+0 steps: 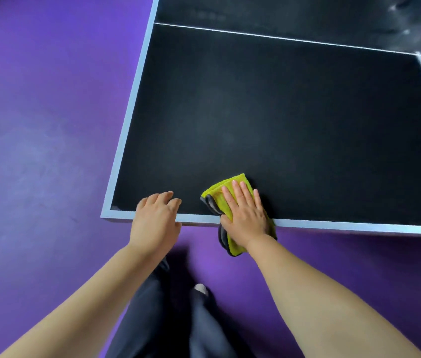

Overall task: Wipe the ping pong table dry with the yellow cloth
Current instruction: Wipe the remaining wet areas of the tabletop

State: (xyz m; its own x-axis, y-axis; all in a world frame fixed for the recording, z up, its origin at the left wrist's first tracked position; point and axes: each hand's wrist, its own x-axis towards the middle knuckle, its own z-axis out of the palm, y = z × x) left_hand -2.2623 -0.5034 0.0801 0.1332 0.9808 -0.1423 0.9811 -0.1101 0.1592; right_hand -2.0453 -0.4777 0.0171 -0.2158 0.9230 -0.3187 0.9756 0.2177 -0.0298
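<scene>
At the near edge of the ping pong table (281,125), the right hand (244,218) presses flat, fingers straight and together, on the yellow cloth (216,196), which hangs partly over the rim. Beside it, the left hand (156,218) rests on the edge with fingers loosely bent, holding nothing.

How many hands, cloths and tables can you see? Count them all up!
Hands: 2, the left hand and the right hand
Cloths: 1, the yellow cloth
Tables: 1, the ping pong table
Total: 4
</scene>
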